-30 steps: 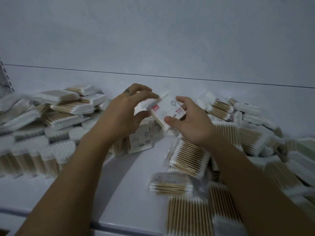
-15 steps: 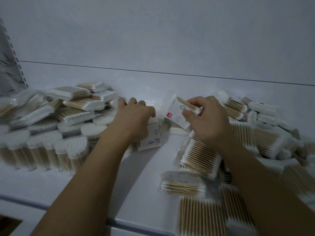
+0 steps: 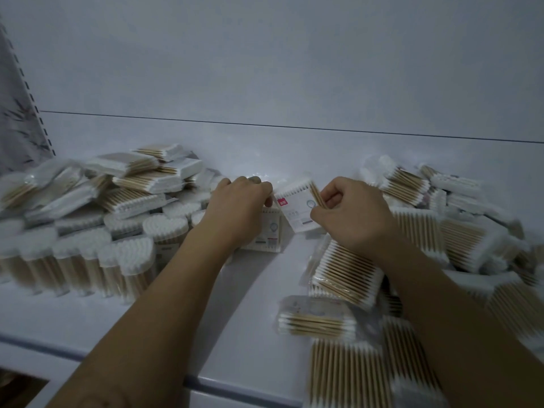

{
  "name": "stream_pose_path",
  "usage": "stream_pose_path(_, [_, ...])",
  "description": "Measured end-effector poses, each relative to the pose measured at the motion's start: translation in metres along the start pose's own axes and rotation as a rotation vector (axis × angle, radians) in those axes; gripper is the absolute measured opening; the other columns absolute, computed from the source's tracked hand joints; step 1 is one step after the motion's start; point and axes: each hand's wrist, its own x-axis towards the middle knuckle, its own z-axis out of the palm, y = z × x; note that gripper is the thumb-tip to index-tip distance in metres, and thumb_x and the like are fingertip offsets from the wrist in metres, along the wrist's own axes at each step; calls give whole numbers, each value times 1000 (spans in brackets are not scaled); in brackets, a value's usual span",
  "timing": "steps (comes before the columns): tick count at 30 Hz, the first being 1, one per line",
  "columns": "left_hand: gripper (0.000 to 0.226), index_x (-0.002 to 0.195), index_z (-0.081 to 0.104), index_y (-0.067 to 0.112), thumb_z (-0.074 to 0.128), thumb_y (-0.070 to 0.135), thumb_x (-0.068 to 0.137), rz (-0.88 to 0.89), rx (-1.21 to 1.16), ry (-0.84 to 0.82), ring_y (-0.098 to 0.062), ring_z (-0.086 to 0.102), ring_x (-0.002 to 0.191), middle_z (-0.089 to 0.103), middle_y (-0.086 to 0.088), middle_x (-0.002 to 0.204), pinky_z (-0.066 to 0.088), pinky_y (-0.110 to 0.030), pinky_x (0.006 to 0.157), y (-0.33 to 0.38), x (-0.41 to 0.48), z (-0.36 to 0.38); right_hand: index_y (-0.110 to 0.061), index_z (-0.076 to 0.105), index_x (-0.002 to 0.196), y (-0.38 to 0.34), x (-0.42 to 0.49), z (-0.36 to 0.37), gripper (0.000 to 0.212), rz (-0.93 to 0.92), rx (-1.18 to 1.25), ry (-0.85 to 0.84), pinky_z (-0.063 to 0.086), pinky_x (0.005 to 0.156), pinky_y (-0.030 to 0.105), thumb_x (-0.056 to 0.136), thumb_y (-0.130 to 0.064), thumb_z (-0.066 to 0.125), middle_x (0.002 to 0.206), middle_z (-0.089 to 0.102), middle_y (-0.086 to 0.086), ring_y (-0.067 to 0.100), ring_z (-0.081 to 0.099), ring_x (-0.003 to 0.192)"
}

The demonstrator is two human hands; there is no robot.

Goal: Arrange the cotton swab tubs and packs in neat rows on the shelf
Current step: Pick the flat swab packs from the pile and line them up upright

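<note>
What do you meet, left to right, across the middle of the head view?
Upright tubs → left hand gripping standing packs → labelled pack → right hand holding it → heap of loose packs.

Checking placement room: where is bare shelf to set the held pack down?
Free: the middle strip of shelf between the forearms, bordered by upright tubs on the left and loose packs on the right, ending at the standing packs under the left hand. Also the front band before the tubs. Crowded: everything right of the right hand and its held pack.
</note>
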Motion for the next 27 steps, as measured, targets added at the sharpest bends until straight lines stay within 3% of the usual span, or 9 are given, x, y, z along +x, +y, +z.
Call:
stream_pose_path(4, [26,99,45,22,59,8,81,-29,10,-26,-25,53,102,56,0,105,30,-32,78,-1,0,-2,-25,59,77,2,0,1,14,2,-8,-45,48,73,29,77,-30,72,74,63,-10,12,60,77])
stream_pose_path(7, [41,121,46,21,58,10,84,-16,3,-88,-25,52,109,56,-1,117,33,-34,89,-1,-1,-5,-26,58,77,1,1,2,14,-21,-21,-78,51,77,31,78,-27,72,77,64,-11,13,61,81])
stream_pose_path(10, [64,144,31,25,59,15,88,-3,-53,-164,-23,42,127,46,-2,140,24,-37,104,-3,-7,-15,-26,58,79,0,0,3,15,-41,-21,-126,50,75,29,80,-26,73,77,63,-11,12,61,80])
stream_pose_path(13, [77,150,22,29,62,20,85,62,-207,-152,-20,37,132,41,1,146,20,-39,111,-2,-13,-30,-27,55,73,-3,0,5,20,-80,-12,-148,50,73,29,78,-26,75,73,62,-11,10,59,74])
stream_pose_path(15, [71,145,29,30,67,25,86,84,-346,-132,-21,50,121,51,0,137,35,-40,107,2,-15,-36,-30,52,71,-3,0,8,24,-108,-20,-169,53,76,33,78,-29,75,73,61,-13,9,60,74])
stream_pose_path(17, [61,137,37,29,71,28,86,71,-430,-117,-20,58,101,61,0,120,47,-38,90,4,-15,-36,-33,52,73,-3,-2,10,25,-128,-21,-211,54,80,37,79,-32,76,75,61,-15,6,61,75])
stream_pose_path(20, [46,122,45,28,72,29,85,47,-407,-130,-17,55,86,62,2,106,44,-31,71,1,-14,-35,-33,59,88,-3,-4,9,22,-167,-6,-283,54,83,33,79,-37,78,83,62,-17,4,61,79])
stream_pose_path(23, [37,116,54,27,72,28,83,70,-281,-146,-19,55,97,61,3,111,43,-34,83,-3,-13,-30,-29,62,108,-1,-4,6,33,-203,-42,-280,51,84,28,80,-39,76,90,59,-18,4,58,83])
stream_pose_path(27, [42,123,57,30,71,33,84,69,-150,-173,-15,50,113,55,7,118,35,-36,98,-7,-11,-22,-29,62,114,0,-6,8,33,-220,-85,-311,51,85,29,85,-38,71,85,55,-21,4,58,87])
